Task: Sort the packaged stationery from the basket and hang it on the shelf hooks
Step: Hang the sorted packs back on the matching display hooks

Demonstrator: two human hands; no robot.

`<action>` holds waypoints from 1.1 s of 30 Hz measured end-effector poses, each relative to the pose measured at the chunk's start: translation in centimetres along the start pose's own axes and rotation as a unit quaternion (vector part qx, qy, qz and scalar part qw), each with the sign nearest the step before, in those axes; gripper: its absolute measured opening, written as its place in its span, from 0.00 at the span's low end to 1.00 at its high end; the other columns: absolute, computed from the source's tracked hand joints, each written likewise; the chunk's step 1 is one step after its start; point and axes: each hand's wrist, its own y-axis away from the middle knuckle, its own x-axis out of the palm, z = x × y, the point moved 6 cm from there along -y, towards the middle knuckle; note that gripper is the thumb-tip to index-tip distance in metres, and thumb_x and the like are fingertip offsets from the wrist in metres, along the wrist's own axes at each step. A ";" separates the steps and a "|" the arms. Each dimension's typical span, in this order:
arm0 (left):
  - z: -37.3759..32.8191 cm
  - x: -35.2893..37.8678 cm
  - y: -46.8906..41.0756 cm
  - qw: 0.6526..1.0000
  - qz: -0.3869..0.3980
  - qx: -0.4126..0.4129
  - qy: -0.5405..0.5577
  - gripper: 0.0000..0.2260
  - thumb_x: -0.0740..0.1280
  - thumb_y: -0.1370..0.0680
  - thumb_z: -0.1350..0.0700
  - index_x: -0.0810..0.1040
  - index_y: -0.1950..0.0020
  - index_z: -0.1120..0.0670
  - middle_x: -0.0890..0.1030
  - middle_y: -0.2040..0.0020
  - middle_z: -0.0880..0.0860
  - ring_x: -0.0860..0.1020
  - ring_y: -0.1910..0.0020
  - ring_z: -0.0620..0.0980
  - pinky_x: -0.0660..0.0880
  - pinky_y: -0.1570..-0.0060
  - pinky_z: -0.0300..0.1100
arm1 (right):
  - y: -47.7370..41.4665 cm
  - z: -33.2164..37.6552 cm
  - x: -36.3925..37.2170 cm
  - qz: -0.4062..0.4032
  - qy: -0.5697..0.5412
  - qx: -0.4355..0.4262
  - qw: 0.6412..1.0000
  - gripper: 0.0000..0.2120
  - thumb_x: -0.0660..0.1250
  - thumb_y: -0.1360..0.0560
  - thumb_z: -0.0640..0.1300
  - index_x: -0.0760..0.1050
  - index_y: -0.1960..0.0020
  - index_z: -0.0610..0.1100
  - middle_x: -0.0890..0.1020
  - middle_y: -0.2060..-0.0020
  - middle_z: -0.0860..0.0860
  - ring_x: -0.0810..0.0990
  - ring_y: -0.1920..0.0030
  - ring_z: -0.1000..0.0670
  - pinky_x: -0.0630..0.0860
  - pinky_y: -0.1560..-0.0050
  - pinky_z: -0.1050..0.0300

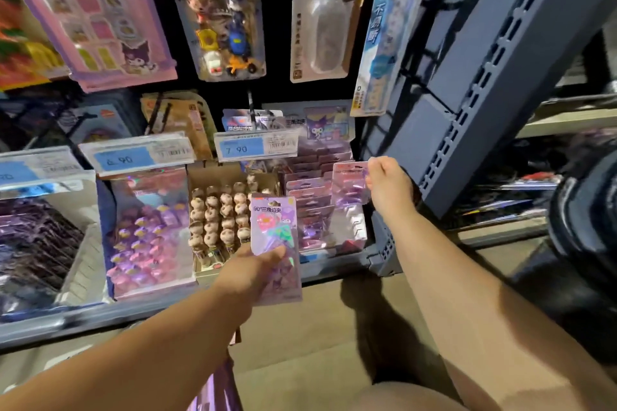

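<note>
Right hand (389,185): closed in a pinch; thumb and forefinger grip the top right corner of a small pack (350,185).
Small pack: hangs upright to the left of the right hand, pink card with a clear blister. It sits just in front of the row.
Row (305,197): just left of the small pack. Matching pink cards stand one behind another with their hang slots showing. The hook that carries them is hidden.
Price tag (255,146): up and to the left of the right hand, beyond the row; marked 7.90.
Left hand (252,272): lower than the right hand and well to its left. It grips the lower half of a clip pack (274,237), thumb across the front.
Clip pack: upright above the left hand, in front of a figure box (213,173); not yet hung.
Step, as judged: hanging the small pack at the front of the row.
Method advised: square the card to the row, bring its slot level with the hook tip, then slide it straight back. The corner grip leaves the slot free, so it should be kept. Hold the clip pack low, away from the row.
Risk: a one-corner pinch lets the card swing, and the hook tip cannot be seen. A blind push could dislodge the front cards.
</note>
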 end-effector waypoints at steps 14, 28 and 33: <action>-1.3 2.3 -2.6 1.000 0.009 -0.012 -0.012 0.14 0.69 0.23 0.60 0.77 0.38 0.61 0.83 0.56 0.58 0.83 0.68 0.50 0.80 0.68 0.42 | -4.5 -2.6 3.7 0.088 -0.043 0.050 0.994 0.11 0.56 0.20 0.51 0.73 0.53 0.48 0.80 0.55 0.42 0.78 0.53 0.42 0.76 0.47 0.45; -1.4 2.6 -3.0 0.999 0.026 -0.027 -0.026 0.14 0.68 0.22 0.60 0.76 0.37 0.62 0.83 0.48 0.64 0.81 0.53 0.62 0.78 0.48 0.57 | -6.0 -3.6 4.5 0.068 -0.044 0.041 0.996 0.12 0.53 0.20 0.50 0.69 0.57 0.46 0.75 0.60 0.45 0.71 0.61 0.46 0.66 0.60 0.54; -1.7 2.1 -3.5 1.000 0.006 -0.004 -0.027 0.10 0.66 0.21 0.61 0.78 0.41 0.64 0.84 0.62 0.57 0.82 0.68 0.51 0.78 0.68 0.40 | -5.9 -3.5 4.5 0.046 -0.017 0.048 0.998 0.12 0.52 0.19 0.49 0.70 0.52 0.43 0.75 0.57 0.44 0.72 0.58 0.44 0.67 0.58 0.52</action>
